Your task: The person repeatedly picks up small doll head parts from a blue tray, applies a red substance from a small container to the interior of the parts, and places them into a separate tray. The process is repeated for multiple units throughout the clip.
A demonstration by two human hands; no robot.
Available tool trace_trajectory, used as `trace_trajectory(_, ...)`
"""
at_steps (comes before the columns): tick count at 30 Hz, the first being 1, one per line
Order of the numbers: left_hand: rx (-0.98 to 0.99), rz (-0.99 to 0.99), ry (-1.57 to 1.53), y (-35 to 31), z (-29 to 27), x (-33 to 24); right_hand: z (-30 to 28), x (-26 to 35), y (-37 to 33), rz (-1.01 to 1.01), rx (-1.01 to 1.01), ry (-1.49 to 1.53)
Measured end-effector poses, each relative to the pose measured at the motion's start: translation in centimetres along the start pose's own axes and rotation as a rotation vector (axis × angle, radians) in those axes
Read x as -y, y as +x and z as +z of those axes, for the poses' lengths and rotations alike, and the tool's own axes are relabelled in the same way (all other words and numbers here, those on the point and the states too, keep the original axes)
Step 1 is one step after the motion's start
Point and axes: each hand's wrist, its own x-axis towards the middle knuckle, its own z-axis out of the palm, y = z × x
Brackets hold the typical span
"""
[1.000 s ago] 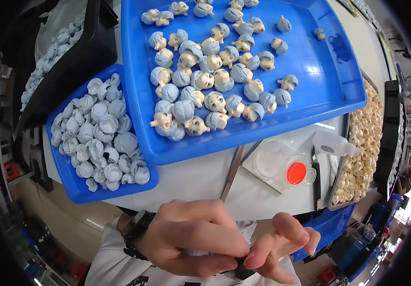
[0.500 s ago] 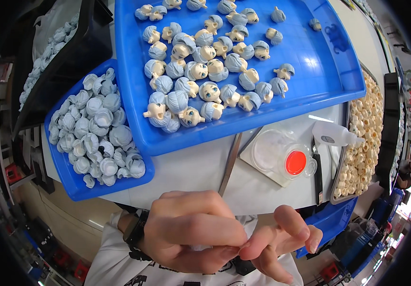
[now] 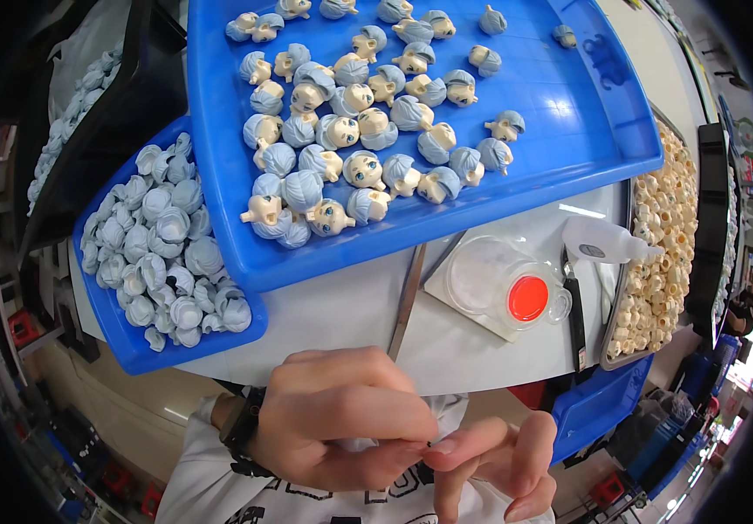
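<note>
In front of my shirt, both hands meet at the fingertips. My left hand [image 3: 341, 415], with a dark watch [image 3: 244, 424] on its wrist, is closed, its thumb and fingers pinched together. My right hand [image 3: 498, 454] comes in from the right; one fingertip presses against the left fingertips, while its other fingers bend and stand apart. Whatever lies between the fingertips is hidden or too small to name. Ahead is a blue tray [image 3: 481, 196] with several doll heads [image 3: 363, 170] wearing light-blue hair. At left, a blue bin [image 3: 136, 360] holds light-blue hair pieces [image 3: 186, 313].
On the white table lie a clear round container with a red disc [image 3: 528, 299], a white squeeze bottle [image 3: 605, 241], a black-handled knife [image 3: 575, 323] and a metal strip [image 3: 408, 301]. A tray of beige parts [image 3: 656, 262] stands right. Another blue bin [image 3: 599, 406] sits below the table edge.
The view has shifted slightly, so the table things sit further left. My right hand has turned, its fingers bending lower; the fingertips of both hands still meet.
</note>
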Motion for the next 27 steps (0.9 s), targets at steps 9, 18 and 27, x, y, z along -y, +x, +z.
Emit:
trace_trajectory(9, 0.03, 0.047, 0.096, -0.3, -0.1, 0.4, 0.6, -0.9, -1.2, -0.102, -0.118, -0.171)
trace_trajectory(18, 0.084, 0.065, 0.174, -0.2, -0.4, 0.2, 0.6, -1.1, -1.3, -0.16, -0.141, -0.28)
trace_trajectory(27, 0.127, 0.058, 0.244, 0.0, -0.8, -0.2, 0.4, -0.9, -1.5, -0.149, -0.117, -0.334)
